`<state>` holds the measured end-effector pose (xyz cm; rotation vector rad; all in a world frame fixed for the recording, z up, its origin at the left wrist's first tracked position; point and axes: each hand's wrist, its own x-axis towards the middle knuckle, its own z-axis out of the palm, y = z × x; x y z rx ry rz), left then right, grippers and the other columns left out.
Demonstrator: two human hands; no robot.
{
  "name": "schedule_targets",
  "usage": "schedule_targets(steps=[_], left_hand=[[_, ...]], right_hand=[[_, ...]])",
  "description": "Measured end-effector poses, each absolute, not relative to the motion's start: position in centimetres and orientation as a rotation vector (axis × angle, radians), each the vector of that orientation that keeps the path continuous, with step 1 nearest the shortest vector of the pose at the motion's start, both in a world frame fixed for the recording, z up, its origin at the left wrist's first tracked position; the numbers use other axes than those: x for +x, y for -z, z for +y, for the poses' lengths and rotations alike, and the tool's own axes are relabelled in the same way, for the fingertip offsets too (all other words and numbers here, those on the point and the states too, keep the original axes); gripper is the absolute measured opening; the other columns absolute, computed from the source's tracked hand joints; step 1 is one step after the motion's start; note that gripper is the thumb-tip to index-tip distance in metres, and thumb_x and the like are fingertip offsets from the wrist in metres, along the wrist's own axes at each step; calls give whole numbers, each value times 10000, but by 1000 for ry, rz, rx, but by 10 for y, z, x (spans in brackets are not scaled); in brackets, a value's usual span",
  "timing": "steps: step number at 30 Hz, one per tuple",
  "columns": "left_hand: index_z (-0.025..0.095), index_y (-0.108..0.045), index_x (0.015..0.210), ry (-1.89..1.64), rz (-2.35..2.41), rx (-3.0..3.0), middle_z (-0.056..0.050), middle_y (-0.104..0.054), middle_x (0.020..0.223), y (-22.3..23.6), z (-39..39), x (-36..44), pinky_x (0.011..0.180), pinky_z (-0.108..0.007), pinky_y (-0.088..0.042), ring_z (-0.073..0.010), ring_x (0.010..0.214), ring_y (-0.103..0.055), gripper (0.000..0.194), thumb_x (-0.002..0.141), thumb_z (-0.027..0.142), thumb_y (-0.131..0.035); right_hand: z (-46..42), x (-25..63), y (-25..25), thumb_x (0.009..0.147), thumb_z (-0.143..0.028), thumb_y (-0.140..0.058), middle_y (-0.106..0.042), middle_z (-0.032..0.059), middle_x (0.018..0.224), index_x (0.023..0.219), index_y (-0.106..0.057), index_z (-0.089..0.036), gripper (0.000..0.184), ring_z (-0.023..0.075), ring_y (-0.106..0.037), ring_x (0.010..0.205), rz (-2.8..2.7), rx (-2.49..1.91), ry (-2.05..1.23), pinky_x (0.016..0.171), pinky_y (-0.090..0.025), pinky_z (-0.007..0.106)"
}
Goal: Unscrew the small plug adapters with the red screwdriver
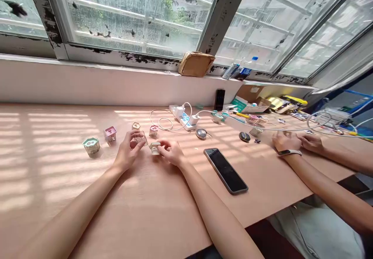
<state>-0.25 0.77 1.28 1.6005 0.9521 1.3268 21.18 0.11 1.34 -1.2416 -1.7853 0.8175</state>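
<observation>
My left hand (pixel 130 148) is closed on a small clear box-like piece with thin dark edges (pixel 141 138), pinched between thumb and fingers. Close beside it, my right hand (pixel 171 152) grips a small pale cream piece with an angular frame (pixel 155 148) by its right side. The two pieces are apart. Behind my hands stand a small yellow-topped box (pixel 135 126) and a small pink-topped box (pixel 153 130). To the left are a larger pink-topped box (pixel 110 134) and a green-topped octagonal box (pixel 91 145).
A power strip (pixel 183 118) with white plugs and cables lies behind my right hand. A phone (pixel 226 170) and a round silver tin (pixel 201 134) are to the right. Farther right, a co-worker's hands (pixel 287 141) rest near a dark oval object (pixel 244 136) and scattered items.
</observation>
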Motion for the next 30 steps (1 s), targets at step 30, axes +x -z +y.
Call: schedule_targets(steps=[30], left_hand=[[198, -580, 1250, -1160, 981, 1745, -96, -668, 1113, -14, 4, -2, 843, -376, -567, -237, 963, -691, 498, 842, 447, -721]], right_hand=[[4, 220, -27, 875, -188, -566, -622, -8, 779, 794, -640, -189, 110, 130, -538, 687, -2203, -1473, -516, 629, -361, 223]])
